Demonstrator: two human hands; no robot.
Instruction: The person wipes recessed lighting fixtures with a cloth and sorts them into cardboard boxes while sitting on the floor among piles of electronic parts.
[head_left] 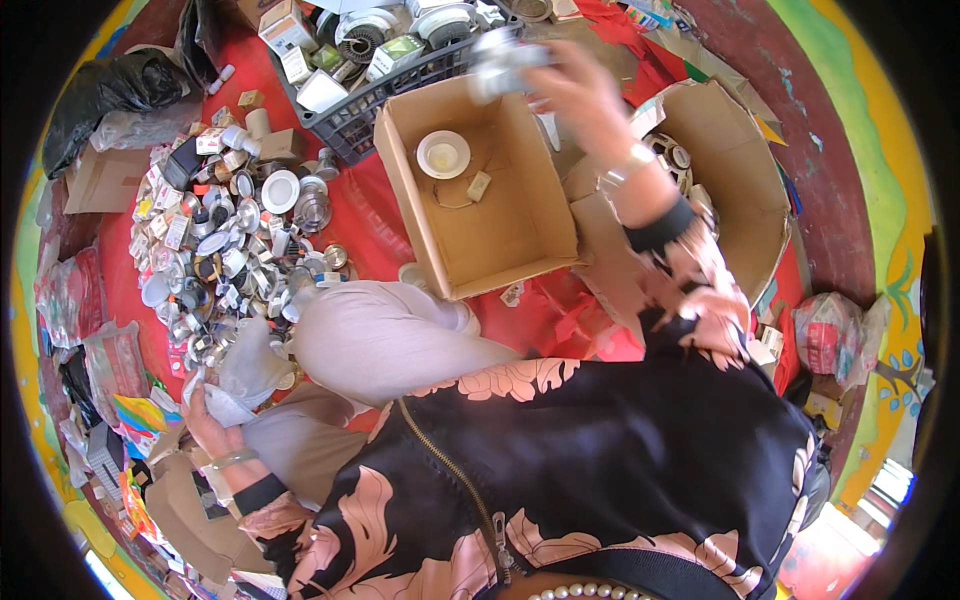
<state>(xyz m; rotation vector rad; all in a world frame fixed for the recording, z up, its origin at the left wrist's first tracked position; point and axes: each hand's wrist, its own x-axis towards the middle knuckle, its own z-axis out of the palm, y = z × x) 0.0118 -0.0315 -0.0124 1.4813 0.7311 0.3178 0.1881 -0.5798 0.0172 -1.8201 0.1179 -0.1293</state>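
My right hand (578,88) reaches far forward over the back edge of an open cardboard box (520,235). It grips a small blurred grey-white object (503,62). Inside the box lie a round white lamp fitting (443,153) and a small beige piece (479,186). My left hand (212,420) is low at the left beside my knee, closed on a crumpled white plastic bag (248,368). Just ahead of it spreads a heap of small lamp parts and little boxes (215,250) on the red floor covering.
A dark plastic crate (365,105) of fittings and small cartons stands behind the box. A second open cardboard box (735,190) sits at the right with round parts in it. Black bags (105,90) lie far left, plastic bags (830,335) at the right.
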